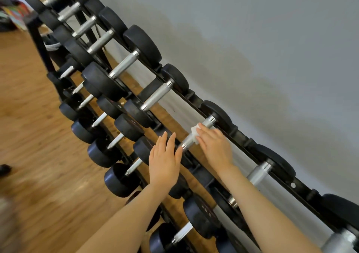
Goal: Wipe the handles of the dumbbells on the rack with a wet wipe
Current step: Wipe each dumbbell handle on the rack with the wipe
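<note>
No writing on the black dumbbell heads can be read. The right hand [213, 146] lies over the chrome handle [196, 134] of a top-tier dumbbell on the rack [242, 136], its fingers [204, 131] extended, pressing a white wet wipe [194, 131] onto the handle. The left hand [165, 159] is released, fingers straight, touching that dumbbell's front end. Nine chrome handles show along the top tier.

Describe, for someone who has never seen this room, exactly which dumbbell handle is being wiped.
Start at the black dumbbell rack along the grey wall and follow its top row. The handle lies under the right hand, just beyond the flat left hand. It alone has a white wipe on it.
</note>
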